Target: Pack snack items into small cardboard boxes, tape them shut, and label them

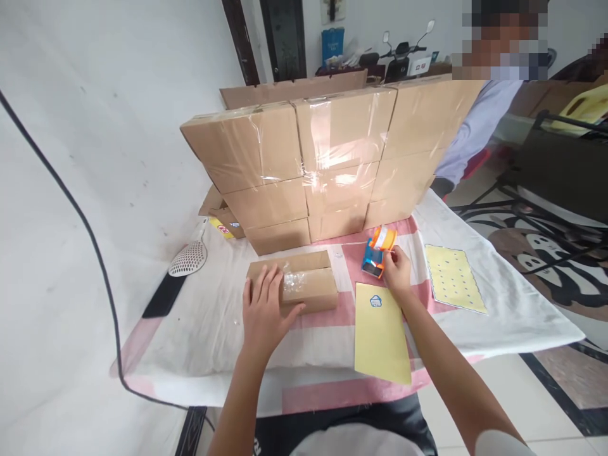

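While the oblong cardboard box (316,290) is covered at its left end by the left hand (266,301), fingers spread and laid on top, the blue-and-orange tape dispenser (373,259), right of the box, is held at its edge by the right hand (398,269), fingers nearly closed. An orange roll (384,238) is seated in it. Box: matte brown board, glossy clear tape across the top, contents hidden. Behind it, a wall of stacked cartons (342,152) is bound in shiny, creased film; all closed. Behind-left, an open carton (223,218) is partly hidden, contents can't be told. Left of the box: perforated, rounded scoop (189,258). Right-front: smooth yellow sheet (381,339). Farther right: blue-dotted sheet (455,278), wavy-edged. Table (190,348) is covered in wrinkled white-and-pink cloth.
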